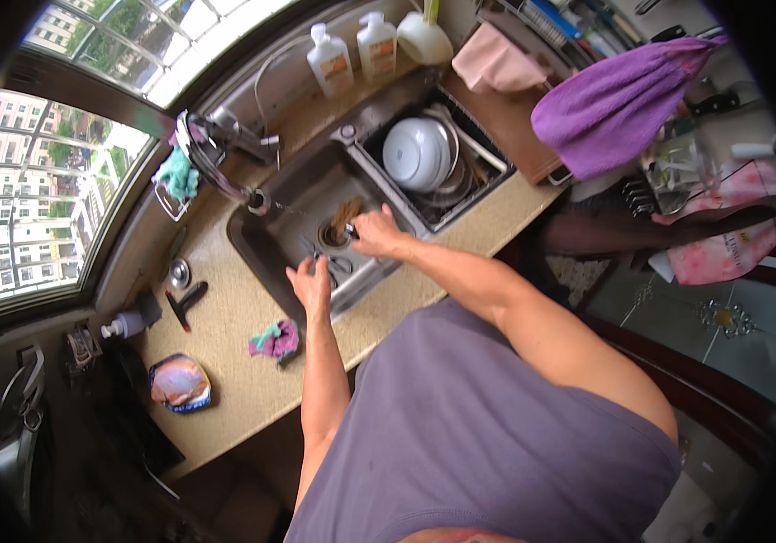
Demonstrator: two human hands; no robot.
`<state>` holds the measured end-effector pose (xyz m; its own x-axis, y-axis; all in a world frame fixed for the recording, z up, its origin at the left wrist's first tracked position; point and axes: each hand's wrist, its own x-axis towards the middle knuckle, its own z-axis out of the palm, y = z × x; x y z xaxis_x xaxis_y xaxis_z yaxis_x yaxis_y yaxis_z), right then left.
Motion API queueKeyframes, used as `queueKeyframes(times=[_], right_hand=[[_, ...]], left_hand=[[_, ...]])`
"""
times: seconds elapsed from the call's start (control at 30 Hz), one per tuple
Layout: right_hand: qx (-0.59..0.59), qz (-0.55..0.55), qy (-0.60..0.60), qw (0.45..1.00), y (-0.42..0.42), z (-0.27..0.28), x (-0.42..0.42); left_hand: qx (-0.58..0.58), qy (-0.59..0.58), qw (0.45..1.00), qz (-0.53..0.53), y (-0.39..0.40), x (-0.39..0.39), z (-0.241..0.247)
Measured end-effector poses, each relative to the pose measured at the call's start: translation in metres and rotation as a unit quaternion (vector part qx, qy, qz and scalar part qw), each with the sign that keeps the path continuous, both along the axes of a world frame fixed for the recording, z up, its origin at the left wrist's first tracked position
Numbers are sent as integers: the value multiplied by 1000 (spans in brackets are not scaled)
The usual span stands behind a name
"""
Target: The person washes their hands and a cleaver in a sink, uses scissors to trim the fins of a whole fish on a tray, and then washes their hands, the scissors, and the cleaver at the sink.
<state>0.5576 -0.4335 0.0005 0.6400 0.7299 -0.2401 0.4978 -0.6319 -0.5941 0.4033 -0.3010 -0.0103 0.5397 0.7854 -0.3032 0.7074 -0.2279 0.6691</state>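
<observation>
Over the near side of the metal sink, my left hand has its fingers apart and holds nothing visible. Scissors lie in the basin just beyond it. My right hand is bent over the basin beside the drain, with a small dark and shiny piece at its fingertips; whether it is gripped is unclear. A brown clump, its material unclear, lies by the drain. The faucet head hangs over the basin's left part, with thin water seemingly coming from it.
A rack holds white bowls right of the basin. On the left counter are a crumpled cloth, a black-handled peeler-like tool, a sink strainer and a dish of raw meat. Pump bottles stand behind; a purple towel hangs right.
</observation>
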Motion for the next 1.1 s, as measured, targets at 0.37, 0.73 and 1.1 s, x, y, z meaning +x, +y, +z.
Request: queueKeyframes(times=[0.37,0.73,1.1], right_hand=[[-16,-16,-32,999,-8,17,17],[144,-111,37,983,-17,47,26],[296,-88,-13,951,-28,186,92]], left_hand=[[-64,42,997,14,-6,10,2],[-77,52,996,10,4,5,-20],[-56,64,995,-43,5,8,-47]])
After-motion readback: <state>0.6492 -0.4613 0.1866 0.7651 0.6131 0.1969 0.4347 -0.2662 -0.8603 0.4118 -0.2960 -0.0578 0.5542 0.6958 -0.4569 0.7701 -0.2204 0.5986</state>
